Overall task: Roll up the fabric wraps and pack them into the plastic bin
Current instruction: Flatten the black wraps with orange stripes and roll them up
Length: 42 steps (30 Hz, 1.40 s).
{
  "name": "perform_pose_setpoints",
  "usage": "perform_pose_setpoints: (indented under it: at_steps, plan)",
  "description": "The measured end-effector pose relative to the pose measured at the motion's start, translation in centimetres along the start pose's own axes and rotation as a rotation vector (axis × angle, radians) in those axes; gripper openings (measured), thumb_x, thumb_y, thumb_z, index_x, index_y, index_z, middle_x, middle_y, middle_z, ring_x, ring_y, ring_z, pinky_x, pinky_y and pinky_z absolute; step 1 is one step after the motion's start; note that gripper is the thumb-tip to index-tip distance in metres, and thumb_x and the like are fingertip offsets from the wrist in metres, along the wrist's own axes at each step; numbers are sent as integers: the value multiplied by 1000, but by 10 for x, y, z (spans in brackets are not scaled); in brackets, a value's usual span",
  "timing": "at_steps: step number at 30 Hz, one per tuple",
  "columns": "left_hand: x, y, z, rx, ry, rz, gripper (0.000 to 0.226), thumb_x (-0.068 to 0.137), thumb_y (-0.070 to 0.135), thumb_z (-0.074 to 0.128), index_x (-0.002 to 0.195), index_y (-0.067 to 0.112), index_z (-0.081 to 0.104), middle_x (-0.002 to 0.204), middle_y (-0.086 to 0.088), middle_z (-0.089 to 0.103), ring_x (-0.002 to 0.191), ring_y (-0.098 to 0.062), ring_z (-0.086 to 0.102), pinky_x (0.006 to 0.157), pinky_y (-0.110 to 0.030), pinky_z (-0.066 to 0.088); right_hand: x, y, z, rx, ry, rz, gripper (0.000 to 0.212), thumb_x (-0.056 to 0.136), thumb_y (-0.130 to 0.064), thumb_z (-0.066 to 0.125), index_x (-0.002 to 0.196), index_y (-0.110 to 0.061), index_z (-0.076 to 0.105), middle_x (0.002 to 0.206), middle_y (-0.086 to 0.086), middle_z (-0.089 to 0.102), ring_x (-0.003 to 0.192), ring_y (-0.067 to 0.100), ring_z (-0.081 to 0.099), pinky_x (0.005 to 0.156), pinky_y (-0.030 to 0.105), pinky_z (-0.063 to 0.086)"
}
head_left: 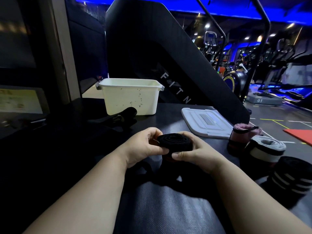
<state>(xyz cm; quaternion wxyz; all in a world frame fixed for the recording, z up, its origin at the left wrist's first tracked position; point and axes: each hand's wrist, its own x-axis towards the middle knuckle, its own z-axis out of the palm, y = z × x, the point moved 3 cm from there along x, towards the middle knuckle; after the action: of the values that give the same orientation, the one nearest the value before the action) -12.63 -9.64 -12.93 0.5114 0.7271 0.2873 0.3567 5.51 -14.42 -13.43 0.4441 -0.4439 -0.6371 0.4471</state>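
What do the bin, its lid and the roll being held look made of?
The bin: off-white moulded plastic, matte, with dark scuff marks. The lid: white plastic, glossier, with moulded ridges. The roll: black woven fabric, matte, seemingly stretchy; its layered spiral edge shows.

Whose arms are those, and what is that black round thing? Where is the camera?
The camera sits on a person's head, looking down, so those are the person's own arms. The left hand and right hand both grip a black rolled fabric wrap over a dark textured surface. Behind stands an open white plastic bin, with a flat white lid lying to the right. At the right wait a pink roll, a grey-and-white roll and a black striped roll.
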Motion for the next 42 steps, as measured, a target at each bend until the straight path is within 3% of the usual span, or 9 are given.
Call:
perform_pose_setpoints:
  at_steps: [10, 13, 16, 20, 26, 29, 32, 38, 42]
  plan:
    - [6, -5, 2, 115, 220, 27, 28, 53, 37, 79, 66, 27, 57, 67, 1, 53, 66, -14, 47, 67, -30, 39, 5, -4, -2, -182, 153, -48, 56, 59, -25, 85, 109, -18, 61, 96, -6, 71, 90, 5, 65, 82, 22, 50]
    - [8, -6, 2, 159, 303, 18, 30, 67, 25, 84, 58, 29, 56, 64, 3, 53, 62, -11, 45, 64, -26, 38, 6, -4, -3, -240, 218, -44, 50, 63, -21, 91, 104, -21, 62, 95, -5, 70, 87, 4, 65, 81, 22, 51]
    - [8, -5, -1, 168, 236, 5, 27, 74, 23, 82, 64, 30, 58, 66, 5, 56, 65, -10, 49, 68, -26, 41, 6, -4, -2, -257, 255, -51, 46, 65, -17, 90, 101, -20, 62, 91, -6, 70, 81, 0, 64, 74, 16, 49]
    - [2, -2, -2, 89, 122, -45, 24, 57, 42, 80, 74, 34, 65, 74, 8, 63, 74, -8, 58, 77, -26, 46, 5, -6, -4, -311, 237, -3, 54, 58, -22, 93, 99, -25, 59, 91, -10, 68, 82, -3, 62, 76, 17, 47]
    - [5, -7, -4, 121, 140, -33, 29, 56, 47, 80, 77, 33, 65, 82, -4, 67, 78, -13, 59, 82, -30, 46, 1, -1, -6, 206, 18, 48, 59, 62, -13, 76, 117, -9, 56, 106, 6, 68, 102, 15, 64, 88, 28, 51]
    - [8, -9, -4, 119, 138, -28, 37, 51, 53, 78, 78, 32, 65, 80, -7, 63, 77, -16, 56, 79, -31, 45, 2, 1, -7, 265, -34, 41, 57, 70, -3, 66, 125, -10, 54, 116, 9, 66, 109, 19, 63, 93, 30, 51]
    - [8, -7, -3, 123, 148, -22, 27, 60, 42, 83, 76, 28, 64, 77, -4, 63, 75, -13, 56, 78, -27, 45, 3, 0, -8, 241, -85, 31, 70, 68, -9, 77, 133, -13, 53, 129, 9, 63, 120, 20, 59, 101, 32, 48]
    - [7, -3, -1, 214, 227, 39, 20, 82, 19, 77, 72, 22, 60, 75, 10, 53, 62, -1, 48, 65, -14, 38, 3, -2, -4, 63, 42, -35, 46, 77, -15, 68, 123, -11, 61, 113, 5, 70, 108, 15, 65, 90, 25, 51]
    - [7, -4, 1, 202, 188, 41, 11, 84, 22, 75, 84, 17, 65, 89, 4, 61, 73, -5, 57, 79, -21, 45, 3, -1, -2, 4, 153, -58, 41, 81, -12, 74, 120, -12, 62, 106, 2, 72, 101, 13, 66, 87, 24, 53]
